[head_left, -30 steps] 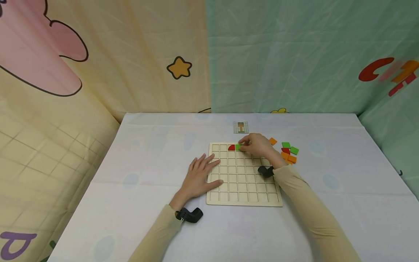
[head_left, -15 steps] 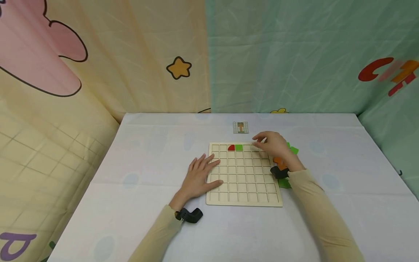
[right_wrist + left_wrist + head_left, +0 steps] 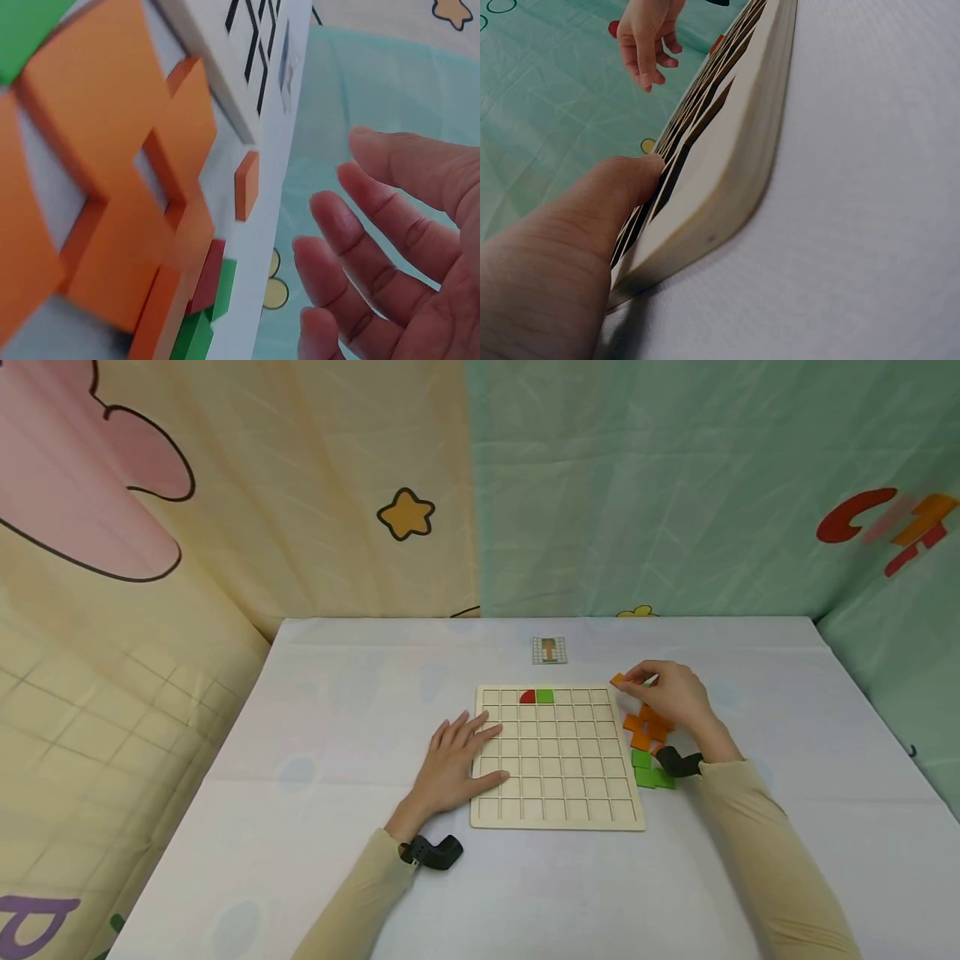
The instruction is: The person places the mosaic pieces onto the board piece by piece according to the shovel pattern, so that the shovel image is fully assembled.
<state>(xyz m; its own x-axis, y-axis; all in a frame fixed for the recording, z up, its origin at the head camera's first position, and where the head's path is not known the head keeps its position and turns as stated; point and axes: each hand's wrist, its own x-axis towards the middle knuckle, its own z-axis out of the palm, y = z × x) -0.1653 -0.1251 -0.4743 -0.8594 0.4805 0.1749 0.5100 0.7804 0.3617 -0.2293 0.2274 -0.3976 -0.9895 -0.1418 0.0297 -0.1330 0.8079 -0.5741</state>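
My left hand (image 3: 457,760) lies flat, fingers straight and spread, on the left edge of the pale wooden grid board (image 3: 558,793), holding nothing; the left wrist view shows the thumb against the board's rim (image 3: 735,172); my right hand (image 3: 670,692) hovers beside the board's far right corner with fingers relaxed and loosely bent, gripping nothing, its fingertips (image 3: 352,217) just above a lone small orange square tile (image 3: 617,679); the loose cluster of orange flat tiles (image 3: 645,727) lies on the table just right of the board, under that hand; green square tiles (image 3: 649,772) lie nearer me, beside the black wrist mount; in the board's top row sit a red quarter-round tile (image 3: 528,697) and a green square tile (image 3: 545,696), touching side by side; a small printed pattern card (image 3: 549,650) lies beyond the board; the surface is a table under a pale lilac-white cloth (image 3: 337,710) with faint blue spots; behind it hang fabric backdrops, a cream one with a yellow star (image 3: 406,514) at left and a mint green one (image 3: 637,485) at right.
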